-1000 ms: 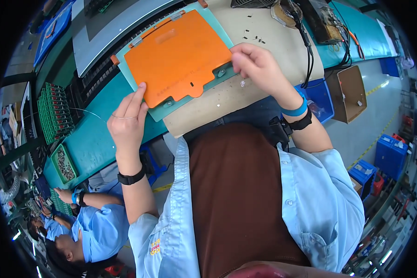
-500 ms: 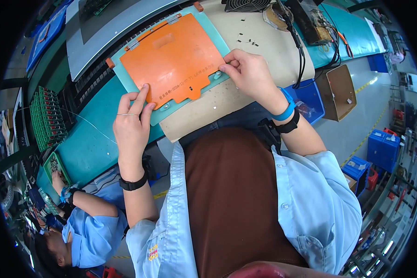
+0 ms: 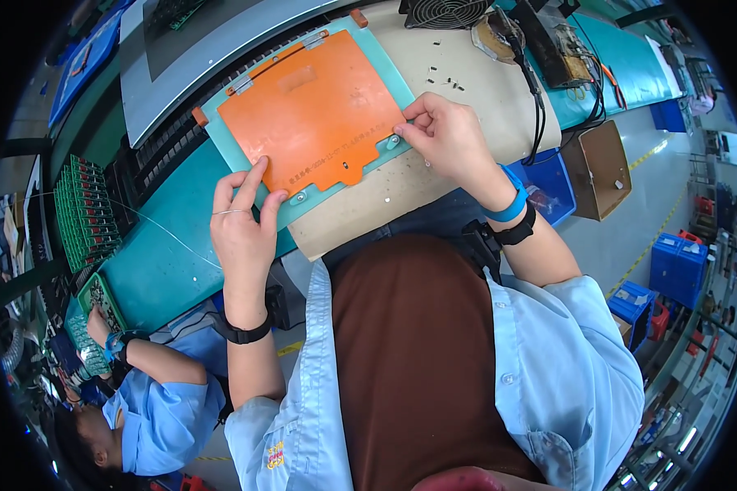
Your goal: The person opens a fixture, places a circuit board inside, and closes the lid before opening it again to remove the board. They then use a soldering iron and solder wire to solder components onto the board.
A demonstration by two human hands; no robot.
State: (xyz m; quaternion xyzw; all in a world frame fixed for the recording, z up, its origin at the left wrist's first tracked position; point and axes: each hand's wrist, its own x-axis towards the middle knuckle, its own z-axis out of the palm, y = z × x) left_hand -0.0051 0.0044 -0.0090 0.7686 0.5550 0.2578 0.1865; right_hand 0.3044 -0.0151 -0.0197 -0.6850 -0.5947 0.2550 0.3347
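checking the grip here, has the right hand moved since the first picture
Yes, slightly left. Against the right screw on the green base, the right hand is closer now, its thumb right beside that screw.

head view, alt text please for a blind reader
A person's left hand and right hand touch opposite sides of an orange hinged plate on a pale green base. At far left, a co-worker's hand is at a green parts tray.

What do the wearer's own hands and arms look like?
Short light blue sleeves; no gloves. Left hand: thin pale band across the fingers, black wristband. Right hand: blue wristband, then black strap with black box-shaped module.
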